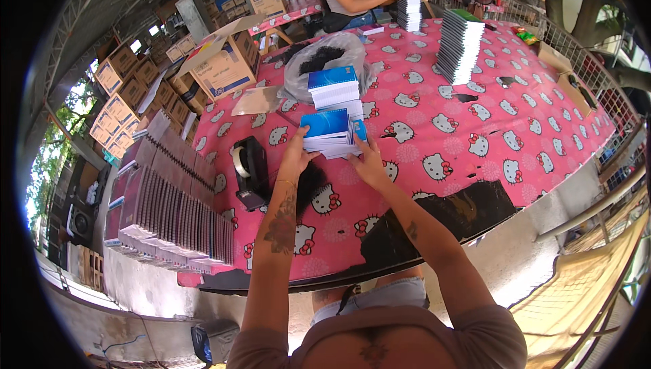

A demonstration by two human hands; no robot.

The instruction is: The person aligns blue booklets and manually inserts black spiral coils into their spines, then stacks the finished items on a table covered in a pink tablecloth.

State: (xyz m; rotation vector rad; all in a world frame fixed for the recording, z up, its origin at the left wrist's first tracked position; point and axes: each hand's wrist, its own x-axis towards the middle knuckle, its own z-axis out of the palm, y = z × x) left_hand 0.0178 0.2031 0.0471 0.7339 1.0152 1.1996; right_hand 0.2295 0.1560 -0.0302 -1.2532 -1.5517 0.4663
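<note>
Pink, patterned cloth (488,159) covers the tabletop (441,221), and near the front edge it is torn down to a black surface. On it, in front of the person, is the blue bundle (325,123) – glossy covers over thin white sheets, some of them fanned unevenly. The left hand (296,153) has its grip closed on the left edge, and the right hand (368,162) holds the right edge, where one blue cover leans apart. The work on this bundle seems to me only partly done, because its edges are not yet even and I see no coil on it. Just behind waits a squarer blue stack (333,86), which probably is left to handle. The ridged notebook rows (173,196) at the left, with dark spiral spines, look finished, and so does the tall notebook pile (461,47). Tangled, wiry black coils (321,59) lie in a crumpled, clear plastic bag (296,76).
</note>
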